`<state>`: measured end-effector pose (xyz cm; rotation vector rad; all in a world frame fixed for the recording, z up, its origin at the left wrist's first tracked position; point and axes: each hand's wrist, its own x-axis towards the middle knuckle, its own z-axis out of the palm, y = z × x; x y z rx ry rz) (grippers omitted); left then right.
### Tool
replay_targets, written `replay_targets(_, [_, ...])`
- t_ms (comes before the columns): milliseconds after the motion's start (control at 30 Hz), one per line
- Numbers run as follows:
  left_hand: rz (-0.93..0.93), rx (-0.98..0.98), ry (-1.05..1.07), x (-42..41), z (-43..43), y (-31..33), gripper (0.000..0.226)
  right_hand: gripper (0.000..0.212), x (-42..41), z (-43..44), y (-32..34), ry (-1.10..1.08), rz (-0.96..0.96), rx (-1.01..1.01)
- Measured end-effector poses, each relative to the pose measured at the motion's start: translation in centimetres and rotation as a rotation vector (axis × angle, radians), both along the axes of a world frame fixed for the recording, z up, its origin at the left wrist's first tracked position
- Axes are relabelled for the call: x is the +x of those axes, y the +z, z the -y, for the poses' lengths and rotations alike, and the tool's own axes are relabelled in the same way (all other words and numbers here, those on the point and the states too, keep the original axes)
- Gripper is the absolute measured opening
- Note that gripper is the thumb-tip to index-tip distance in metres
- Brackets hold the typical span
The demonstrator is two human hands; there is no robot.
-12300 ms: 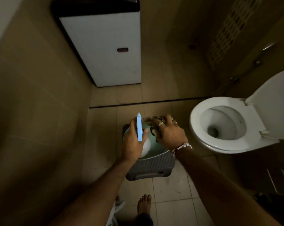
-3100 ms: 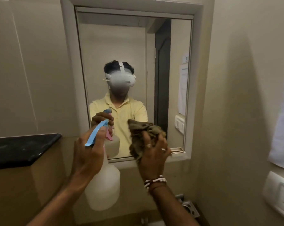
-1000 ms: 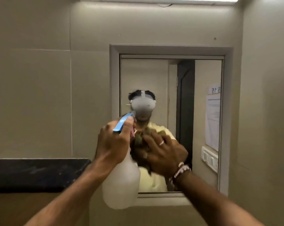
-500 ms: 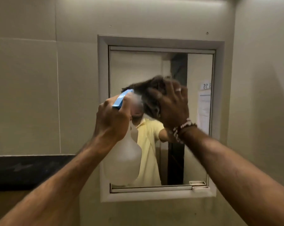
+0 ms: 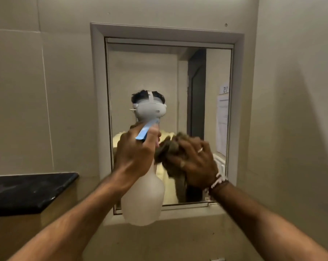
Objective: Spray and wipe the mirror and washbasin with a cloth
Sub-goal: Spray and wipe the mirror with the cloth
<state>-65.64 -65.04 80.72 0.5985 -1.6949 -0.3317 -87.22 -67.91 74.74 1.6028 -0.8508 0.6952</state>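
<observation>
Half a second ago the right hand (image 5: 195,162) was pressing the cloth (image 5: 168,147) high on the glass, near the upper middle of the mirror (image 5: 150,72); it now sits lower, at the mirror's lower right part, level with the left hand (image 5: 135,153). The view has also shifted: the reflection of the person's headset, hidden behind the cloth before, shows again above the hands. The left hand has kept much the same place in front of the mirror's lower middle.

Counted, there is one mirror in a pale frame, one spray bottle (image 5: 143,200), one cloth, and two hands. The left hand is closed around the neck of the spray bottle, whose blue trigger head pokes up above the knuckles while the cloudy white body hangs below the wrist, overlapping the bottom edge of the frame. The right hand grips the bunched brown cloth, fingers spread over it — whether the cloth touches the glass just now cannot be told, as the hand is blurred. The cloth lies just beside the bottle's head, to its right. The right hand wears one ring and one beaded bracelet (image 5: 218,180) at the wrist.

To the left, well apart from the mirror, one dark tabletop (image 5: 27,191) juts from the wall. The washbasin is out of view.
</observation>
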Motion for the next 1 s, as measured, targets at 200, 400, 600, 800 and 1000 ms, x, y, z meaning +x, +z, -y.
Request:
replay_targets(200, [0.0,-0.125,-0.001,-3.8,0.1,6.9,0.043,0.059,-3.3,-1.4,15.5,-0.153,0.347,-0.226])
replay_targets(400, [-0.053,-0.14,0.009,-6.3,0.1,9.4,0.043,0.052,-4.6,-2.2,20.6,-0.245,0.546,-0.27])
replay_targets(600, [-0.053,-0.078,-0.072,-6.4,-0.5,2.7,0.042,0.055,-5.4,-2.5,9.6,-0.189,0.475,-0.163])
replay_targets(800, [-0.065,0.01,-0.13,-5.7,-1.3,-7.0,0.026,0.071,-6.1,-3.0,-6.0,-0.157,0.423,-0.042])
replay_targets(1000, [-0.041,0.07,-0.102,-4.7,-1.4,-14.5,0.034,0.063,-4.6,-4.3,-11.9,-0.158,0.49,0.064])
